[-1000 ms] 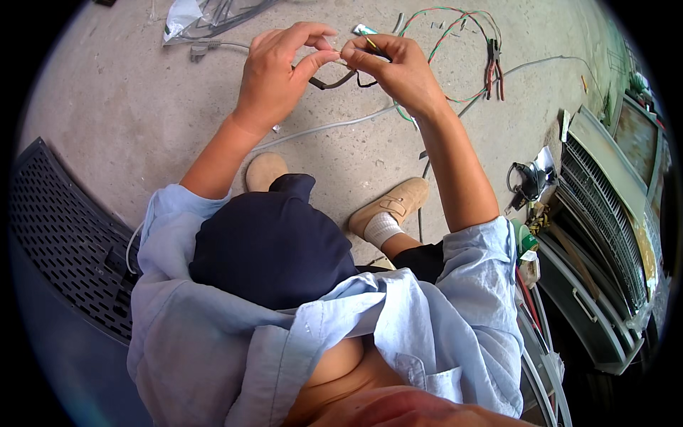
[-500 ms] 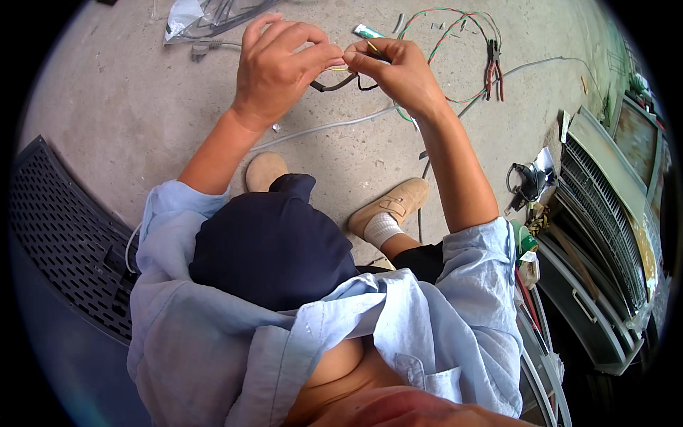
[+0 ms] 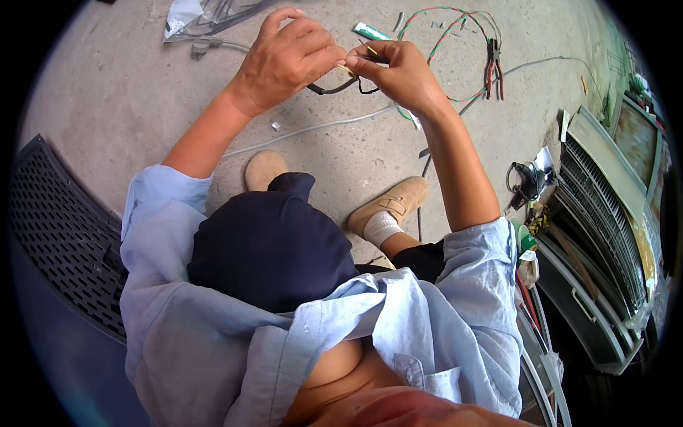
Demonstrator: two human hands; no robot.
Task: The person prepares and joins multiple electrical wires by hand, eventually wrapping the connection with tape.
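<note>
Both hands meet in front of me above the concrete floor, fingertips almost touching. My left hand (image 3: 288, 60) pinches at a thin wire (image 3: 346, 70) with a yellow part, its thumb and index finger pressed together. My right hand (image 3: 398, 71) is closed on the same wire, and a short yellow-and-dark end sticks out above its fingers. From below the hands hangs a dark grey cable (image 3: 333, 90) with a black loop (image 3: 368, 90) beside it. Exactly where the fingertips grip is partly hidden.
Red and green wires (image 3: 435, 43) lie coiled at the far right beside red-handled pliers (image 3: 491, 69). A green-and-white tube (image 3: 371, 32) is near them. Grey cable (image 3: 320, 127) crosses the floor. Metal panels and grilles (image 3: 605, 213) stand at right; a perforated black panel (image 3: 60, 242) is at left.
My left hand has turned slightly and its forearm has swung a little outward to the left. My right hand stays nearly in place, still holding the wire.
</note>
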